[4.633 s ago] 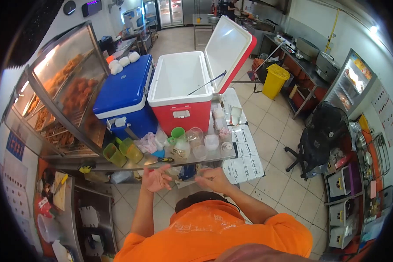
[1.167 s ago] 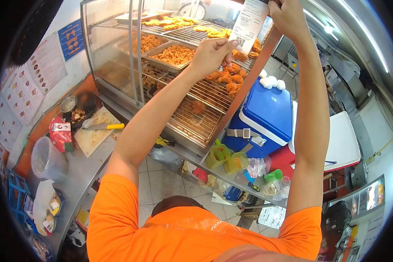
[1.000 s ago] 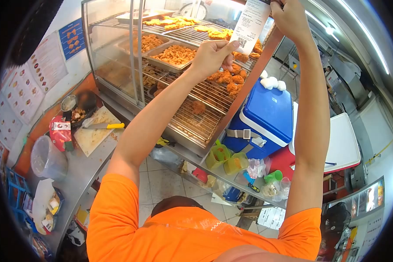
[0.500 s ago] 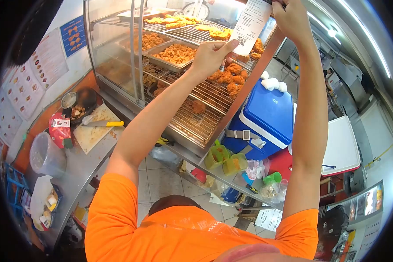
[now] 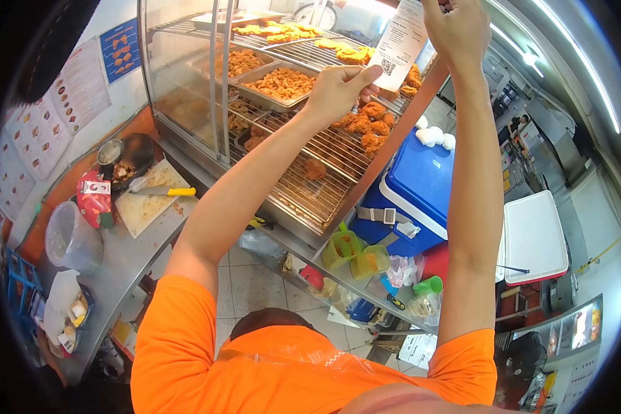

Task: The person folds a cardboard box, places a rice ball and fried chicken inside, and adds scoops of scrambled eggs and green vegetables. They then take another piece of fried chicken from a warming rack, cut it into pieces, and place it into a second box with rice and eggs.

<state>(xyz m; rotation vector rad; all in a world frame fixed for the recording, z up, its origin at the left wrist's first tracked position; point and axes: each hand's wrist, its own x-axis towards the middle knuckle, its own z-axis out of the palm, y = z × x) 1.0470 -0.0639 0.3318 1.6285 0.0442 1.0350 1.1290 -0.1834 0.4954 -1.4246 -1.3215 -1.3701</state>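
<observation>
A printed paper receipt (image 5: 397, 48) with a QR code near its lower end is held up before the heated display cabinet (image 5: 374, 169). My left hand (image 5: 339, 90) pinches its lower left edge between thumb and fingers. At the receipt's upper right, my right hand (image 5: 459, 31) is closed with curled fingers against the paper; its fingertips are partly cut off by the top of the view. Behind the left hand, a metal tray of small fried pieces (image 5: 281, 84) sits on a rack. Fried chicken pieces (image 5: 369, 123) lie on the rack below the receipt.
Right of the cabinet stands a blue cooler box (image 5: 421, 181), with green containers (image 5: 341, 248) in front. On the left counter are a cutting board (image 5: 145, 214), a yellow-handled knife (image 5: 179, 192) and a clear plastic tub (image 5: 72, 238). A white cooler lid (image 5: 535, 234) is farther right.
Both hands and the receipt have shifted slightly in view, the left hand a little to the right. The right hand sits slightly lower and further left, its fingers more curled.
</observation>
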